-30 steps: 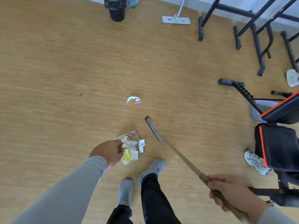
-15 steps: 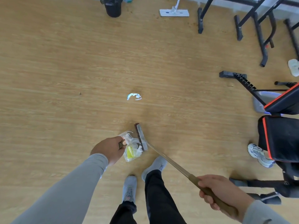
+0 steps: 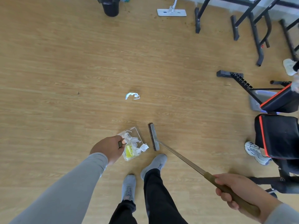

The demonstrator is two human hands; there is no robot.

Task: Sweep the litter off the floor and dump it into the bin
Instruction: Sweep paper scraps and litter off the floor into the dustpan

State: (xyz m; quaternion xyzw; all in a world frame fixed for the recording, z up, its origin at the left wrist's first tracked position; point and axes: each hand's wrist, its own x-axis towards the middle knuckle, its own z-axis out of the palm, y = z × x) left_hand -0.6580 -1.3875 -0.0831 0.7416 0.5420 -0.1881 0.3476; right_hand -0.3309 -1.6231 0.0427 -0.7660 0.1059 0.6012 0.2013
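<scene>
- Gripping a dark handle, our left hand [image 3: 108, 147] has its fingers wrapped tight around the grip of the clear dustpan [image 3: 131, 143], which sits low over the wooden floor [image 3: 64, 62] just ahead of our feet.
- We see the dustpan holding white paper scraps [image 3: 134, 139] and a yellow piece [image 3: 129, 152]; one crumpled white scrap [image 3: 144, 147] lies at its right edge, and we cannot tell whether it is inside the pan or on the floor.
- Well beyond the dustpan, a single torn white scrap of litter [image 3: 132, 96] lies on the floor alone.
- Far off at the top edge stands the black bin [image 3: 110, 7], lined with a dark bag, well apart from us.
- Just beside the dustpan on its right, the broom head [image 3: 153, 137] rests on the floor, bristles facing the pan, not touching it.
- A white flat mop head [image 3: 171, 12] lies on the floor near the far wall.
- The broom's long handle [image 3: 182, 159] runs back to our right hand [image 3: 237, 194], whose fingers are closed firmly around its brown end.
- At the far right stand black metal frames [image 3: 257, 38] and a black padded seat with red trim [image 3: 276, 136], with a white sneaker [image 3: 255, 152] beside it.
</scene>
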